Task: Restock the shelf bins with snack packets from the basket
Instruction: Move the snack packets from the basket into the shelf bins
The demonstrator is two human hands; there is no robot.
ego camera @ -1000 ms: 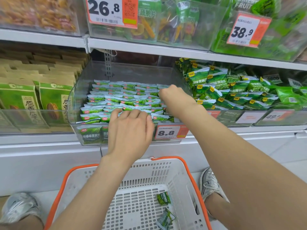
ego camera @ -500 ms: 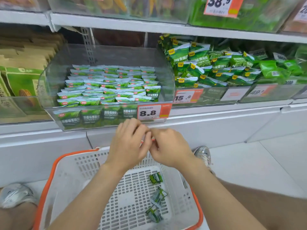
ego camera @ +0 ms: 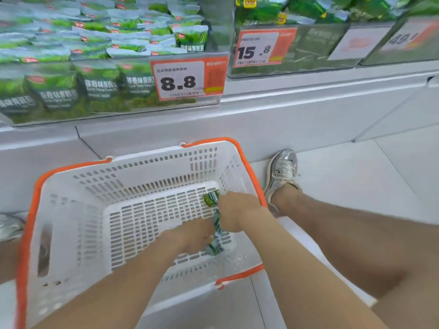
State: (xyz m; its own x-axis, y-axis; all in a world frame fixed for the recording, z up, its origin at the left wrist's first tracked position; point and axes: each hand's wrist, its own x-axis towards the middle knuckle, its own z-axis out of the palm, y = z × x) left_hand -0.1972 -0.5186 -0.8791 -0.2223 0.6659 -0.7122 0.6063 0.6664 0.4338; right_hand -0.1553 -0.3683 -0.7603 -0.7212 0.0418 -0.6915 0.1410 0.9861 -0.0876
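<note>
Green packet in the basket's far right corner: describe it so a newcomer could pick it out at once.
Find the white basket with the orange rim on the floor below the shelf. Look in its far right corner, just beyond the right hand. The packet there shows its flat green face; the others lie crumpled nearer, by the left hand.

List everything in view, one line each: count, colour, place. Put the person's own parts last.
basket: one, white with orange rim, on the floor below the shelf
snack packets: a few, green, in the basket's right side
shelf bin: one, clear, full of green packets, above the basket
price tags: two readable, 8.8 and 15.8, orange and white, on bin fronts
shoes: two, silver, either side of the basket
left hand: in the basket, on the packets; grip hidden
right hand: in the basket, beside the top packet; grip hidden
</note>
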